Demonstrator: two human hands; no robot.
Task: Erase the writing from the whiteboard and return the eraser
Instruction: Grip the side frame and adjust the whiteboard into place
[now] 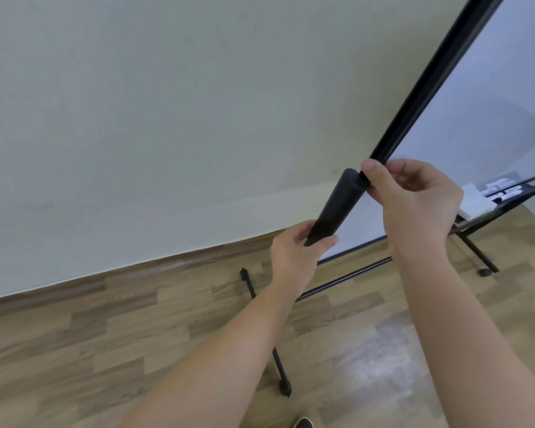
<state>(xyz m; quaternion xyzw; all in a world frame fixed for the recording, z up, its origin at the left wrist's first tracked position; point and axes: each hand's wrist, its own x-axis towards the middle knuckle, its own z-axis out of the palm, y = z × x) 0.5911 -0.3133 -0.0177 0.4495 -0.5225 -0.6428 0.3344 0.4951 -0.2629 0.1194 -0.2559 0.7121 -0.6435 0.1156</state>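
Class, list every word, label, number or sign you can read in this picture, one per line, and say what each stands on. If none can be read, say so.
None can be read.
whiteboard: the part in view is blank, with no writing visible.
white items on the tray: dark marks on them, too small and blurred to read.
black stand post, held by the left hand and right hand: no label visible.

In front of me a plain pale green wall [167, 103] meets a brown skirting board [121, 278], and below it lies wood-look plank floor [136, 335] with a dull grey patch [380, 353]
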